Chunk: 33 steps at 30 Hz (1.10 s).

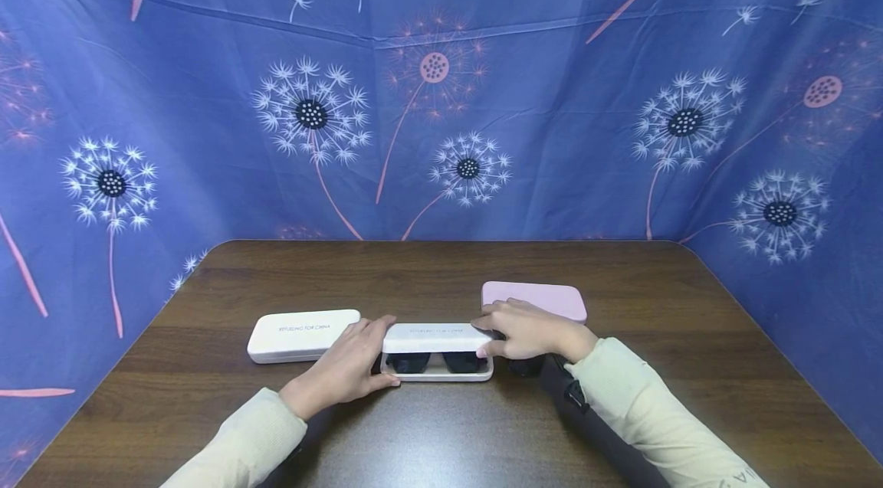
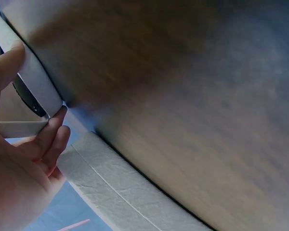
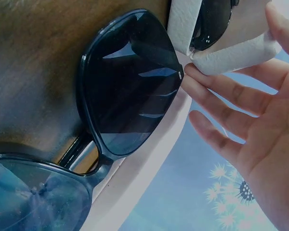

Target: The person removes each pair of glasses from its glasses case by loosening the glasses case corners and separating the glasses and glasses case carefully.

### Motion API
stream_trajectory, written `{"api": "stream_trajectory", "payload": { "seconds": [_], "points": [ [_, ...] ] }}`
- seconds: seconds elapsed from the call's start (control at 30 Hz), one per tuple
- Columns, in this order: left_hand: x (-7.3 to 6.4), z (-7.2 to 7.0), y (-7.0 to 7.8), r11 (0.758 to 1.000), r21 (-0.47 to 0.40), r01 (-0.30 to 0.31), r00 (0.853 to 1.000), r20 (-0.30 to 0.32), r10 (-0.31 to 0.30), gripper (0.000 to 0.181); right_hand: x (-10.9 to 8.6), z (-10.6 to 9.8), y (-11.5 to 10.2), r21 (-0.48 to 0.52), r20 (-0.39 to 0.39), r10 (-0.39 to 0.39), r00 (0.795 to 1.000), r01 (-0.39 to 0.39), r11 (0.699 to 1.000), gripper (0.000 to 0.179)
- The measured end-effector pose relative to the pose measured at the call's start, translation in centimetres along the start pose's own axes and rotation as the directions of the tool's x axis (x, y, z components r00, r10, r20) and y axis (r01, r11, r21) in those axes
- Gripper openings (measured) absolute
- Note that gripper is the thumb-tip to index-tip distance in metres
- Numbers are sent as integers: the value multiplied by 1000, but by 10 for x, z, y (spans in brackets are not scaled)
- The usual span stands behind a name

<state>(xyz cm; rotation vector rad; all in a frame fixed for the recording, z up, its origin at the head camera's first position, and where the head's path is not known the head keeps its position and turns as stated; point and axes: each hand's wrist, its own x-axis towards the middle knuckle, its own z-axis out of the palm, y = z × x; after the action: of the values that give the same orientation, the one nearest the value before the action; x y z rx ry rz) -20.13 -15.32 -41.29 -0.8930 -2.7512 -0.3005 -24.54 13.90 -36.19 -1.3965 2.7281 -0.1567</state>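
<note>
White, crinkle-surfaced case [image 1: 437, 338], one: mid-table, between my hands, lid partly raised on the near side, one pair of dark sunglasses [image 1: 407, 363] inside, lenses showing through the gap.

Left hand [image 1: 352, 362], mine: gripping the case's left end, thumb at the near edge, fingers round towards the far side. Right hand [image 1: 530, 329], mine: thumb and fingertips bent about the lid's right end.

Handling note, my judgement: whichever way the lid is to swing, steady the base with the left thumb, turn the lid evenly from both ends about its far edge, and keep fingertips and frame clear of the seam. The right wrist is best kept high, since loose sunglasses [image 3: 135, 82] lie beneath it and could be scraped.

Cases, three: two white, one pink. The second white case [image 1: 301, 335], printed, lies closed to the left; the pink case [image 1: 536, 298], closed, far right, partly behind my hand.

Sunglasses, two pairs: one cased, one loose.

Pale sleeves [image 1: 635, 388], two.

Brown wood-grained table [image 1: 441, 273], one.

Blue dandelion cloth [image 1: 538, 74] beyond.
</note>
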Motion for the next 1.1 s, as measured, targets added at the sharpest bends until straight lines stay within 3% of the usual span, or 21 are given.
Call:
{"api": "stream_trajectory", "payload": {
  "seconds": [0.3,0.5,0.63,0.83,1.1],
  "points": [
    [1,1,0,999,-15,42,999,8,-42,90,0,-3,3,103,79,45,996,-53,993,44],
    [1,1,0,998,-20,58,998,0,-58,97,5,-4,11,211,57,48,997,-60,976,21],
    [2,0,1,997,-24,68,998,-1,-68,98,6,-4,13,217,41,67,997,-74,973,17],
    [2,-2,1,996,-36,85,996,13,-85,99,6,-1,14,192,-48,82,995,-72,979,19],
    [1,-2,1,996,-37,86,996,13,-86,102,5,5,17,167,-173,106,979,-77,983,24]
  ]
}}
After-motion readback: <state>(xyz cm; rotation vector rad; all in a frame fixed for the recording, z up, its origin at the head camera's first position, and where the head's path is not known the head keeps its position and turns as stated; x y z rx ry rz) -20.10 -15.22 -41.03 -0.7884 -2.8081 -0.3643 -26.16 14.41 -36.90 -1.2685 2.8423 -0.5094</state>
